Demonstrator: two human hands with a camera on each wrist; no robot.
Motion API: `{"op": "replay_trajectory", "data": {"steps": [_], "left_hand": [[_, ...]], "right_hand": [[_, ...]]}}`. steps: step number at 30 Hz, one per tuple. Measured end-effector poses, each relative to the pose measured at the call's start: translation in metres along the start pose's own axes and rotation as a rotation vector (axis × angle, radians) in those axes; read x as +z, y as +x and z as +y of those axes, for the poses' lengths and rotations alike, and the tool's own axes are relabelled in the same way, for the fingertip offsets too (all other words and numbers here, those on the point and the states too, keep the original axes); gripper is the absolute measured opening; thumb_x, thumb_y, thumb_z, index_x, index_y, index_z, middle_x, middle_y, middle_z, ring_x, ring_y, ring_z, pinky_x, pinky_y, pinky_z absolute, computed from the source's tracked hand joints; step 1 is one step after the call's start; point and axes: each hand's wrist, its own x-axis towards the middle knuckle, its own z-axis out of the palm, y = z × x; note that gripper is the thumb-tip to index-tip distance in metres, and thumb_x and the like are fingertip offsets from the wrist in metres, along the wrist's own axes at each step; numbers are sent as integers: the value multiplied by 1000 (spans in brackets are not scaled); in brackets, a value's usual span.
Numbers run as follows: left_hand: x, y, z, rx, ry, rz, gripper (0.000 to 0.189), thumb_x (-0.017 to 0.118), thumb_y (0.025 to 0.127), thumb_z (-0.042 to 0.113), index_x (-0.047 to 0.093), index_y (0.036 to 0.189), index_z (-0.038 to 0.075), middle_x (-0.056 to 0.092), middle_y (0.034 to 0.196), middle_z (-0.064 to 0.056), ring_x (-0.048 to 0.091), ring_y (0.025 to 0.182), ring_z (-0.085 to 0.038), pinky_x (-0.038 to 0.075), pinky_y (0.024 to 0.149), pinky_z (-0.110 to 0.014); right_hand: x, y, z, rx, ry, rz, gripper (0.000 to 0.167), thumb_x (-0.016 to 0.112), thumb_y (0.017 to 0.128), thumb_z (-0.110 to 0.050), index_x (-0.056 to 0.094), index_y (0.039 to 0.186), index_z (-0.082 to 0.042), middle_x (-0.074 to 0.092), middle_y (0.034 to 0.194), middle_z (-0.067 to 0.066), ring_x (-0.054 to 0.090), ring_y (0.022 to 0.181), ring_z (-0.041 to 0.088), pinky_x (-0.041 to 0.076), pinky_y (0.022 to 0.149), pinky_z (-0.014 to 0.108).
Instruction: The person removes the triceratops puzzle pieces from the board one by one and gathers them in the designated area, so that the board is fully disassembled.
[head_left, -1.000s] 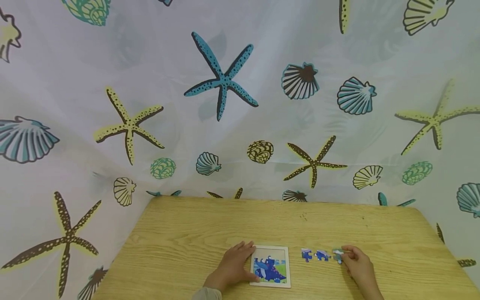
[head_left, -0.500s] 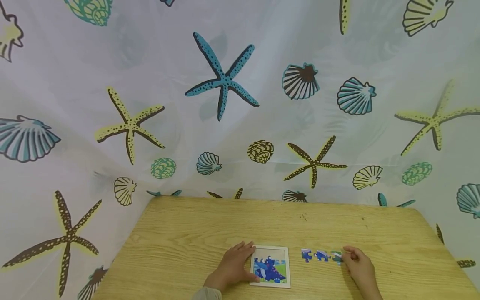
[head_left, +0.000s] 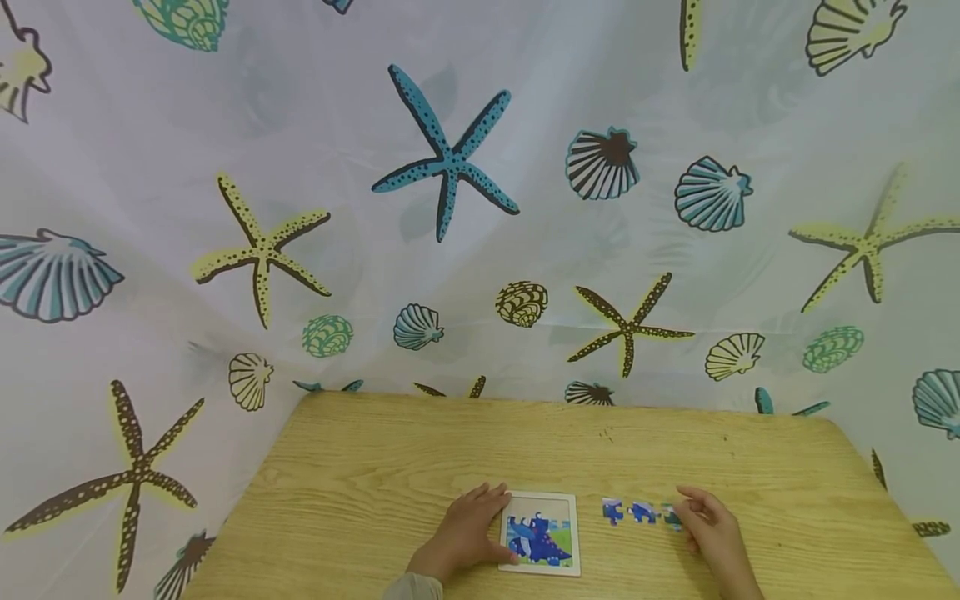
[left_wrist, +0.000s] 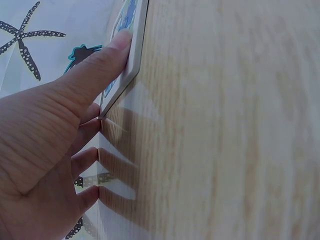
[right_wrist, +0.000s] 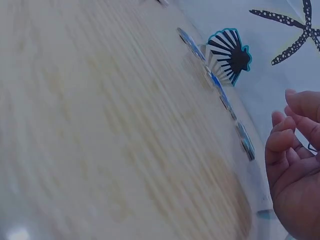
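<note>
I see left hand point(head_left: 467, 532) flat, bracing puzzle tray point(head_left: 542, 533) on table point(head_left: 375, 467). Right hand point(head_left: 708, 533) loosely spread beside loose pieces point(head_left: 637, 511), holding nothing. Risk: careless fingers scatter the row.

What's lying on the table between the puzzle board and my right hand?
In the head view, loose puzzle pieces lie in a row on the table between the puzzle board and the right hand.

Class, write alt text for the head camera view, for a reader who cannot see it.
A person's left hand rests on the left edge of a small framed puzzle board on a wooden table, while the right hand hovers beside three loose blue puzzle pieces lined up to the board's right. Behind hangs a white curtain printed with starfish and shells.
</note>
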Motion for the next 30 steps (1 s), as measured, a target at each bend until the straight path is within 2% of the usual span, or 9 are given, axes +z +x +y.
{"op": "replay_trajectory", "data": {"steps": [17, 23, 30], "left_hand": [[3, 1, -1, -8, -28, 2, 91, 79, 66, 53, 48, 139, 9, 41, 147, -6, 32, 137, -33, 28, 107, -55], [4, 2, -3, 0, -19, 8, 91, 79, 67, 53, 48, 139, 8, 41, 147, -7, 32, 136, -34, 29, 107, -56], [-2, 0, 3, -6, -1, 10, 90, 79, 66, 52, 48, 138, 8, 42, 146, -7, 33, 136, -33, 29, 107, -54]], "right_hand": [[65, -5, -10, -108, 57, -138, 37, 63, 89, -6, 54, 124, 2, 54, 86, 6, 44, 53, 9, 36, 44, 16], [86, -8, -13, -104, 49, -170, 37, 66, 87, -9, 57, 122, 0, 55, 86, 5, 45, 55, 9, 39, 45, 17], [102, -11, -17, -95, 55, -204, 35, 65, 89, -9, 57, 122, -1, 55, 87, 5, 44, 54, 10, 37, 44, 18]]}}
